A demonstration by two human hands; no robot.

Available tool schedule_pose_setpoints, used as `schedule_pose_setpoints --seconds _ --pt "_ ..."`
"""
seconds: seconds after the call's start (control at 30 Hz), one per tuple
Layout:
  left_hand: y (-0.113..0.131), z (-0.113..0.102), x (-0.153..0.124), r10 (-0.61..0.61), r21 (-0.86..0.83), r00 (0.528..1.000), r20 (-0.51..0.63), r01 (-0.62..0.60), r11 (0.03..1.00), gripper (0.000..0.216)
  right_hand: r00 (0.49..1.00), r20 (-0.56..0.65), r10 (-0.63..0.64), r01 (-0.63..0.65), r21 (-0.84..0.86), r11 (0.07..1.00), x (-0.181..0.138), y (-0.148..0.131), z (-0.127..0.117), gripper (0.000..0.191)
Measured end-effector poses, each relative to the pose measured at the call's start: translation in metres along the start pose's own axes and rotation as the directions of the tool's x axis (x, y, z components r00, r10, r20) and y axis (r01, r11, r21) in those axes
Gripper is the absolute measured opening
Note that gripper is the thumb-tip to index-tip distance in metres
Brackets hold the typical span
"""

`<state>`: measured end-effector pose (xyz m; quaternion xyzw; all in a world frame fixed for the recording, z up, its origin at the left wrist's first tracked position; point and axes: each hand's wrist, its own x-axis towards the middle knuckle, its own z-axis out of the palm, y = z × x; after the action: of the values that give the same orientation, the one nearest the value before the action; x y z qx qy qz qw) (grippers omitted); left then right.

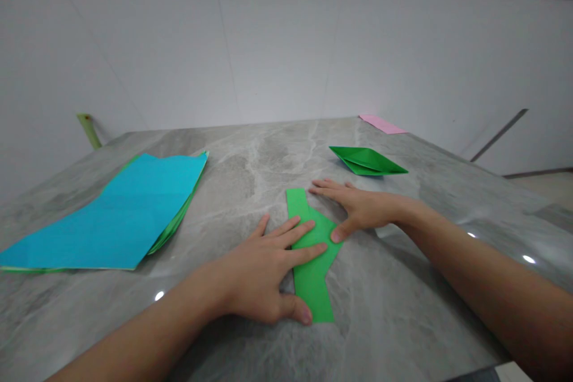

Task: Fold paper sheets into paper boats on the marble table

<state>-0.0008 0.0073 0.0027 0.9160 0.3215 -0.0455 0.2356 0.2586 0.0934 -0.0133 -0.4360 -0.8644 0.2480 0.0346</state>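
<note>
A folded sheet of green paper (313, 280) lies flat on the table, with a straight left edge and a point sticking out to the right. Across its left side rests my left hand (268, 268), fingers spread, the tips and thumb pressing on the paper. My right hand (358, 206) reaches in from the right with its fingers stretched out. Its thumb touches the pointed right part of the paper, while the fingers extend past the upper edge. Just beyond my right hand sits a folded green paper boat (367, 161).
A stack of paper with a blue sheet (111, 215) on top and green sheets beneath lies at the left. A pink paper (381, 124) is at the far right corner of the grey marbled table (250, 155). Behind the table stands a white wall (277, 59).
</note>
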Motion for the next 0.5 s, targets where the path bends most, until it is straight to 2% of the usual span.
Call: schedule_pose_setpoints --seconds 0.1,0.23,0.3,0.37,0.43,0.5 --pt "-0.001 -0.001 0.001 0.009 -0.001 1.000 0.009 -0.009 1.000 0.083 0.995 -0.099 0.026 -0.026 -0.003 1.000 0.006 -0.002 0.007 0.087" --pt "0.000 -0.002 0.000 -0.004 0.010 1.000 0.022 0.004 1.000 0.084 0.946 -0.325 -0.010 -0.042 -0.151 0.988 0.019 -0.016 0.019 0.044" --pt "0.000 -0.001 0.000 -0.002 0.008 1.000 0.014 0.002 1.000 0.083 0.903 -0.425 0.059 -0.159 -0.204 0.966 0.022 -0.030 0.024 0.030" --pt "-0.002 0.000 0.000 0.023 -0.003 1.000 -0.007 -0.023 1.000 0.081 0.873 -0.452 0.183 -0.296 -0.193 0.935 0.022 -0.045 0.029 0.033" --pt "-0.004 0.001 0.001 0.059 -0.017 0.997 -0.042 -0.060 0.998 0.078 0.876 -0.425 0.228 -0.340 -0.207 0.918 0.018 -0.059 0.032 0.042" --pt "-0.006 0.002 0.002 0.098 -0.033 0.992 -0.081 -0.101 0.994 0.074 0.876 -0.403 0.264 -0.363 -0.192 0.912 0.014 -0.067 0.034 0.042"
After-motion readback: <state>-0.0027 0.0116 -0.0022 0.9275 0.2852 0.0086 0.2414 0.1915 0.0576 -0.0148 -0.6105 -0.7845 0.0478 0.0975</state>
